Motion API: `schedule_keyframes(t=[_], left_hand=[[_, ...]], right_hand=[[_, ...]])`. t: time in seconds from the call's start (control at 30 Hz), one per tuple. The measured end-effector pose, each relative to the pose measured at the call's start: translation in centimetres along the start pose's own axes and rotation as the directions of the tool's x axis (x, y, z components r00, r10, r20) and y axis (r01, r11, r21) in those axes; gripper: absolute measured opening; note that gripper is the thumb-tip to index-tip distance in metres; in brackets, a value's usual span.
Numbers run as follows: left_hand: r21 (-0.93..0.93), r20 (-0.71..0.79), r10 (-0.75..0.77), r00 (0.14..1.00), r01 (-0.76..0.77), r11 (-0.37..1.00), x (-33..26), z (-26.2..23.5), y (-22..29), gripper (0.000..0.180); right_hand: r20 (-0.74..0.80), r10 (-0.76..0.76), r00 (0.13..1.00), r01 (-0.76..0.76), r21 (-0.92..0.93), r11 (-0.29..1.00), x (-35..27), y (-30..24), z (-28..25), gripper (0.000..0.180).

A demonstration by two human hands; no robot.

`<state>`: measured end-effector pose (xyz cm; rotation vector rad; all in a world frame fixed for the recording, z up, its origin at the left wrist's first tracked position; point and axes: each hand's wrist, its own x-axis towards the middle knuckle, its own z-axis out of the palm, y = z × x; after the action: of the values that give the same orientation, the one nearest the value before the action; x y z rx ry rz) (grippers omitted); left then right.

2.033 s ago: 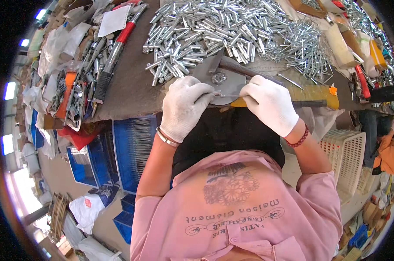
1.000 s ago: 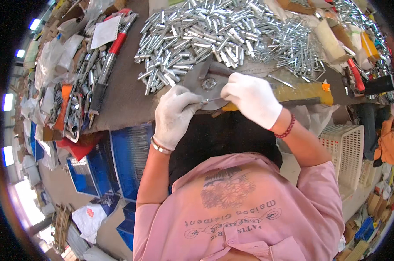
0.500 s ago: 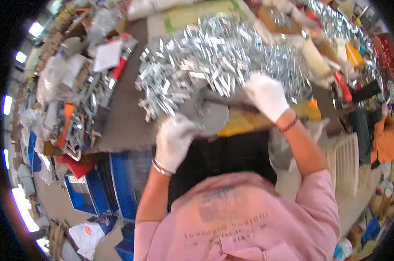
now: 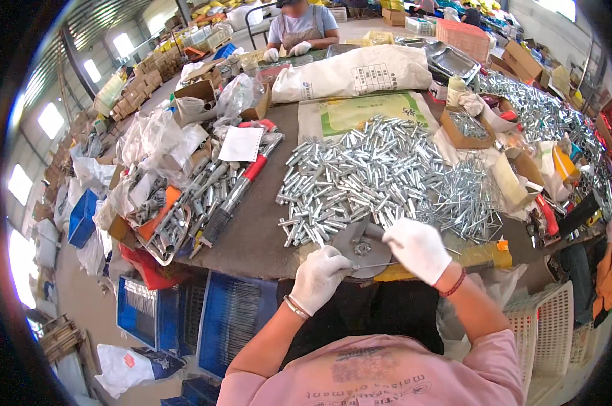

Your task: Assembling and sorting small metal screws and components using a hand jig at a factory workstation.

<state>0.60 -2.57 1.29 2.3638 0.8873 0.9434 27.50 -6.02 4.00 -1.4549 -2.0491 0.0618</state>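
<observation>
Seen from above: two hands in white knit gloves at the near edge of a table [image 4: 252, 237] covered in dark grey cloth. Left hand [image 4: 319, 276] curled shut around the near rim of a flat, dull grey metal plate [image 4: 361, 245], roughly rounded, with a small hub at its centre. Right hand [image 4: 419, 249] closed over the plate's right side, pinching a thin metal pin [image 4: 372, 266] that lies across the near edge of the plate between both gloves. Red bead bracelet on the right wrist, thin band on the left.

Just beyond the plate, a broad heap of short shiny steel tubes [image 4: 360, 176], smooth and cylindrical, spread across the middle of the table. To its right, a tangle of fine silvery wire pins [image 4: 465, 199]. Far behind, a white woven sack [image 4: 360, 71] and a flat green-and-white bag [image 4: 363, 111].

On the left, red-handled tools [image 4: 242, 183], crumpled clear plastic bags and more tubes in a tray. Below the left edge, blue ribbed crates [image 4: 231, 318]. At lower right, a white plastic basket [image 4: 543, 331]. Another gloved person [image 4: 299, 27] across the table, far away.
</observation>
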Motion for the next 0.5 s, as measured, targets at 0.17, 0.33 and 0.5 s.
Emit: schedule_keyframes(t=[0.17, 0.33, 0.5], left_hand=[[0.012, -0.013, 0.005, 1.0, -0.005, 1.0, 0.1, 0.9, -0.9, 0.013], [0.142, -0.017, 0.089, 0.996, -0.086, 0.986, 1.6, 0.5, -1.4, 0.004], [-0.052, -0.013, -0.006, 1.0, 0.006, 0.999, 1.3, 1.0, -2.8, 0.015]], right_hand=[[0.11, -0.016, 0.994, -0.006, 0.197, 0.98, 1.3, -5.3, 3.2, 0.024], [0.036, 0.197, 0.98, -0.195, 0.39, 0.9, 2.6, -5.0, 1.5, 0.034], [0.103, 0.227, 0.968, -0.249, 0.441, 0.862, 1.6, -3.8, 3.1, 0.048]])
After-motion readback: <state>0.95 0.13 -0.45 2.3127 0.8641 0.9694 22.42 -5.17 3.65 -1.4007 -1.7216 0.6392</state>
